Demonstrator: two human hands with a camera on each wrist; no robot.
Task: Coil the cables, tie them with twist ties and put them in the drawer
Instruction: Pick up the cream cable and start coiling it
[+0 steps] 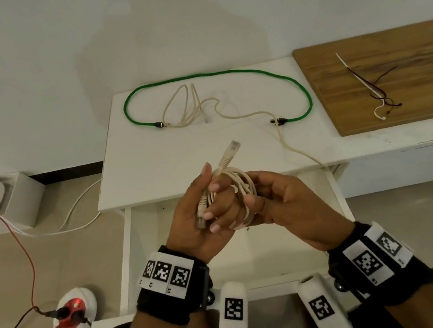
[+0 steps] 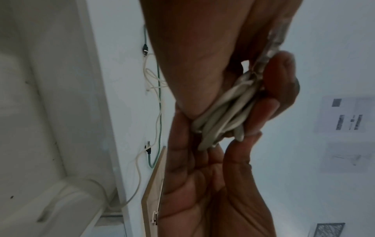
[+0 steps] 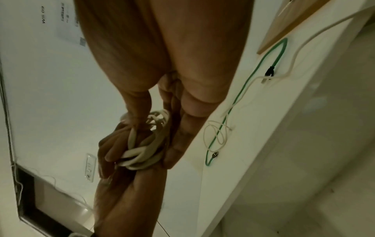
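Looping through both hands, one beige coil [image 1: 238,189] sat above the open drawer [image 1: 257,255], its strands bunched between the fingers. One plug [image 1: 231,149] stuck up past the left fingertips; a second plug [image 1: 200,212] lay across the left palm. Beyond the fingers, on the white table [image 1: 152,169], lay two more cables: one green cable [image 1: 211,73] in a wide arc and one loose beige cable [image 1: 229,113] tangled inside that arc, its tail running off the table's near edge just right of the right hand. Further right of the fingers, a wooden board [image 1: 409,66] carried several thin ties [image 1: 369,85], white and dark; their exact count could not be told.

Left of the left hand, on the tiled floor [image 1: 81,259], stood a round socket [image 1: 73,310] with a red light and dark plugs, with red and white wires trailing off. A white wall rose behind the table.

The left hand [image 1: 204,215] was palm-up, its fingers curled over the coil, the thumb straight up beside it. The right hand [image 1: 283,204] came in from the right, thumb and fingers pinching the coil's right side. Both wrists wore black bands with square markers.
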